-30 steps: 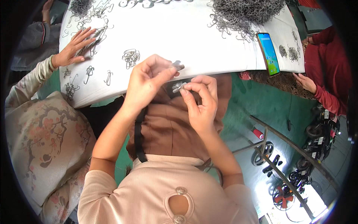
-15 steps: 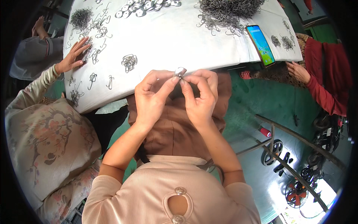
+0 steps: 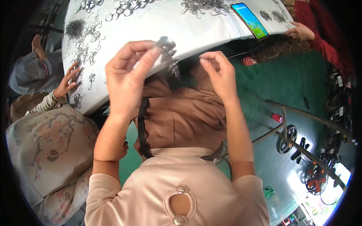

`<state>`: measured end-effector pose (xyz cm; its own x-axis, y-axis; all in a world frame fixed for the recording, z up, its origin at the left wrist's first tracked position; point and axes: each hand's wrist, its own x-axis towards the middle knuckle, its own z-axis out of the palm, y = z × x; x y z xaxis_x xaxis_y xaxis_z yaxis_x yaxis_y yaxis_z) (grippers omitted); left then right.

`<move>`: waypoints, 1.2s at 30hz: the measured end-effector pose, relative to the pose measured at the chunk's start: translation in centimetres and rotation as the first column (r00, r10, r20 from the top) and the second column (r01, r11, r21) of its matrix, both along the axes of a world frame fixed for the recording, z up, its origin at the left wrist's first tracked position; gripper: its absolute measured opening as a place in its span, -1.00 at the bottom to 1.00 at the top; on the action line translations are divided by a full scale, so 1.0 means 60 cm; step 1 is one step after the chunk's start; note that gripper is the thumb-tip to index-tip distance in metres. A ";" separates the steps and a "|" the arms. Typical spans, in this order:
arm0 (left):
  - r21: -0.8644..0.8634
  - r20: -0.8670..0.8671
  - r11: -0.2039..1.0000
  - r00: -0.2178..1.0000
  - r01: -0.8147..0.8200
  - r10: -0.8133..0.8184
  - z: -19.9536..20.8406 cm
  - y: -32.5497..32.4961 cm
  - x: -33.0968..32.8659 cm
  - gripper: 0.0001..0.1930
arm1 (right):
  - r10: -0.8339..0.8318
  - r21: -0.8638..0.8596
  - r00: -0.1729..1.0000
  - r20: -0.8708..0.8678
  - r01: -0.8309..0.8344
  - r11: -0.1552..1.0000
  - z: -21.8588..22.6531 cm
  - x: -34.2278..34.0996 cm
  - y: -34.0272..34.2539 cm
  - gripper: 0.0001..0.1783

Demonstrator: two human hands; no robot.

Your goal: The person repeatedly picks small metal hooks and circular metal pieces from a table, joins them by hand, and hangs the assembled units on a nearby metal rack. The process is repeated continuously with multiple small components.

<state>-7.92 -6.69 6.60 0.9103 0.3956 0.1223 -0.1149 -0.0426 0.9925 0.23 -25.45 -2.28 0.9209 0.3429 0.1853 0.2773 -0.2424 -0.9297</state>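
Note:
Raised over the table's near edge, my left hand (image 3: 126, 73) pinches a shiny silver metal cap (image 3: 166, 42) between thumb and fingers. Below the cap dangles a dark, spiky string of small metal pieces (image 3: 174, 67), too blurred to tell apart. My right hand (image 3: 222, 77) is apart from it, over my lap at the right. Its thumb and index fingertips come together, and whatever they may hold is too small to make out. Similar silver caps (image 3: 128, 8) lie in a cluster at the table's far side.
Grey wire hooks lie in a pile (image 3: 207, 6) and scattered (image 3: 88, 56) on the white-covered table (image 3: 151, 28). A phone (image 3: 250, 20) rests near its edge. One co-worker's hand (image 3: 66, 83) is at the left, another's (image 3: 301, 31) at the right. A metal frame (image 3: 301, 148) stands lower right.
My hands, together at the cap before, have separated: the left moved left and up with the cap, the right moved right. The dangling string now shows. The view has shifted.

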 end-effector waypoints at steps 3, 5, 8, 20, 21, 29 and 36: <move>0.062 0.110 0.998 0.994 0.015 -0.021 0.018 0.010 0.001 -0.85 | 0.146 -0.100 0.988 -0.044 -0.150 0.984 -0.076 0.012 -0.019 -0.83; 0.082 0.145 0.996 0.988 0.040 -0.052 0.031 0.029 0.000 -0.83 | 0.218 -0.155 0.971 -0.098 -0.231 0.961 -0.118 0.012 -0.012 -0.79; 0.035 0.266 0.989 0.952 0.146 -0.150 0.057 0.037 0.004 -0.80 | 0.289 -0.233 0.950 -0.120 -0.310 0.922 -0.156 0.005 0.013 -0.70; 0.136 0.319 0.942 0.887 0.307 -0.335 0.090 0.104 0.019 -0.74 | 0.304 -0.433 0.950 -0.067 -0.303 0.849 -0.157 0.002 0.038 -0.87; 0.127 0.324 0.943 0.885 0.308 -0.333 0.087 0.107 0.020 -0.74 | 0.306 -0.437 0.950 -0.063 -0.302 0.847 -0.158 0.002 0.037 -0.88; 0.158 0.279 0.963 0.926 0.217 -0.254 0.088 0.077 0.018 -0.75 | 0.293 -0.467 0.954 -0.054 -0.284 0.838 -0.152 -0.008 0.030 -0.78; 0.112 0.312 0.971 0.920 0.213 -0.238 0.085 0.059 0.015 -0.79 | 0.258 -0.213 0.966 0.035 -0.244 0.946 -0.078 -0.004 0.034 -0.75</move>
